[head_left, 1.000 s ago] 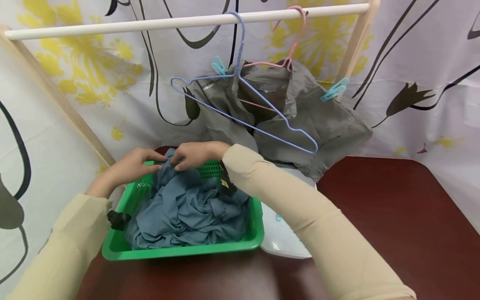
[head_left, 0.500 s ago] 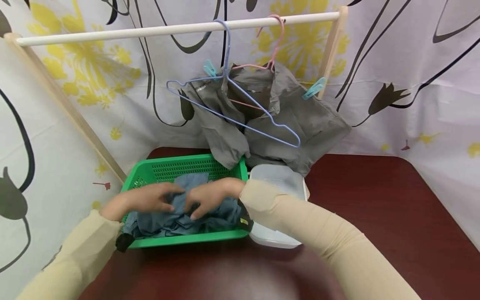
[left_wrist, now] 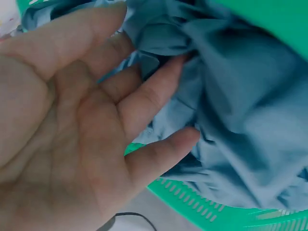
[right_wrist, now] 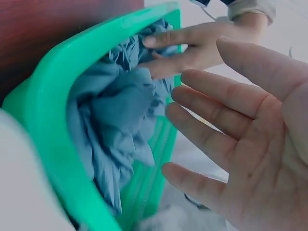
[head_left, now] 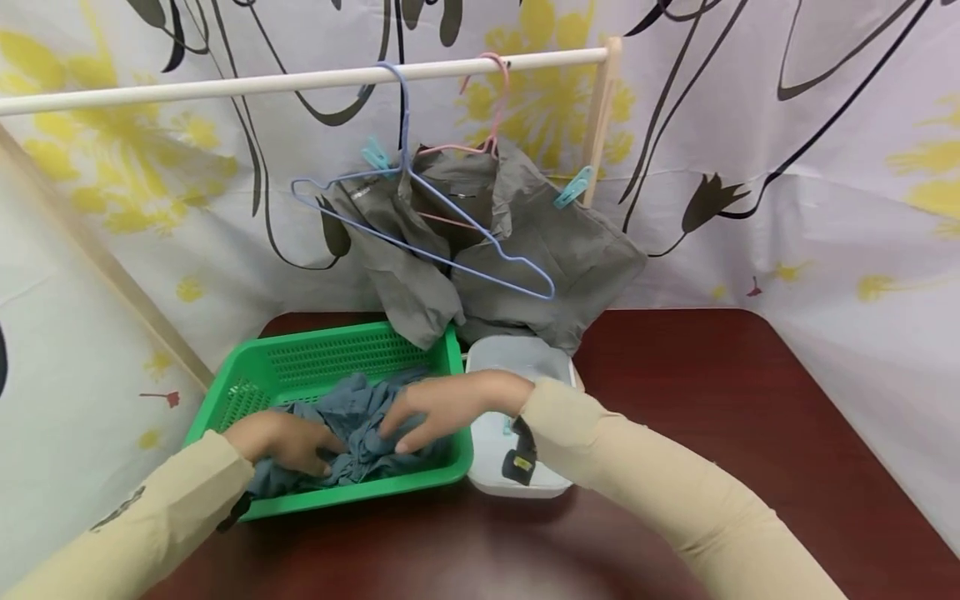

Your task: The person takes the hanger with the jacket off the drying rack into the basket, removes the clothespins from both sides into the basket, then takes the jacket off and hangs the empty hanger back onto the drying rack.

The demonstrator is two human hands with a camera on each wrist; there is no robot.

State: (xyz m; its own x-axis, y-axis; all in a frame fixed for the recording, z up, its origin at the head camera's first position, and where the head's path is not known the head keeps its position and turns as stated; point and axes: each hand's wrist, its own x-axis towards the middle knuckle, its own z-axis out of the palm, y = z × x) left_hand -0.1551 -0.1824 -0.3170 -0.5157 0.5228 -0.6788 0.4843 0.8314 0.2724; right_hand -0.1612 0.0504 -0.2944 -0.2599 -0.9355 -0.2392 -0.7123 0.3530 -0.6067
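Note:
A crumpled blue-grey garment (head_left: 360, 421) lies bunched in a green plastic basket (head_left: 356, 495). My left hand (head_left: 288, 442) is down in the basket, its fingers loosely bent; in the left wrist view, its fingertips reach in among the folds of the garment (left_wrist: 250, 115). My right hand (head_left: 442, 407) is over the right part of the basket. The right wrist view shows that hand (right_wrist: 240, 139) with its fingers spread and nothing in them, beside the garment (right_wrist: 120, 106). Part of the cloth is hidden beneath both hands.
Above stands a rack with a white rail (head_left: 300, 82). From it hang a bare blue hanger (head_left: 450, 265) and a pink hanger (head_left: 495, 108) carrying a grey garment (head_left: 555, 233) with turquoise pegs (head_left: 573, 187). A white plastic box (head_left: 517, 479) stands right of the basket on the dark red table (head_left: 712, 392).
Both hands have let go of a bunch of cloth at the back of the basket and come forward. They have moved apart. The head view has turned to the right.

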